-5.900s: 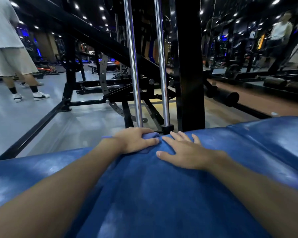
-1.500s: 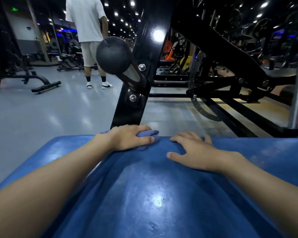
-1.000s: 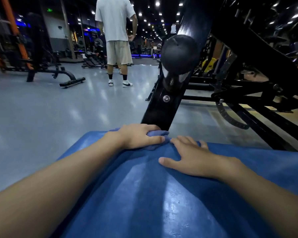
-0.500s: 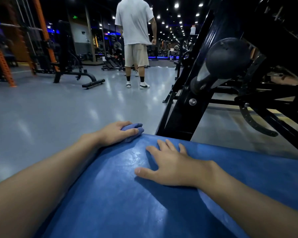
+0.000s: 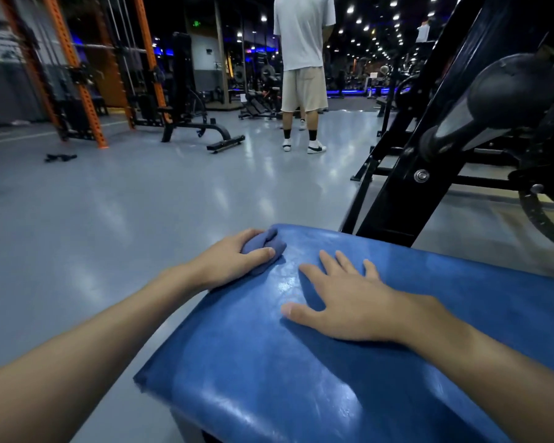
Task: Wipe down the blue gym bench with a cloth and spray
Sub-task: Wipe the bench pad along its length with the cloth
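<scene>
- Gripping a bunched blue cloth (image 5: 264,247), the left hand (image 5: 234,260) sits at the far left corner of the blue bench (image 5: 301,378). The thumb lies along the near side of the cloth and the fingers curl over its far side.
- The cloth touches the bench top right at the edge and is partly hidden under the hand.
- The right hand (image 5: 349,302) lies palm down on the bench top with its fingers straight and spread, holding nothing. It is just to the right of the cloth and nearer the camera, not touching it.
- The bench top is glossy, with bright reflections and streaks between the two hands and along the near edge. Its left end juts over the grey floor (image 5: 141,203).
- A slanted black machine frame (image 5: 413,187) rises just behind the far edge of the bench on the right. A round black roller (image 5: 509,91) sticks out from it.
- A person (image 5: 301,59) in a white shirt, pale shorts, black socks and white shoes stands on the floor well beyond the bench, back to the camera.
- An orange rack (image 5: 77,75) stands at the far left, with a black exercise machine (image 5: 199,129) near it.
</scene>
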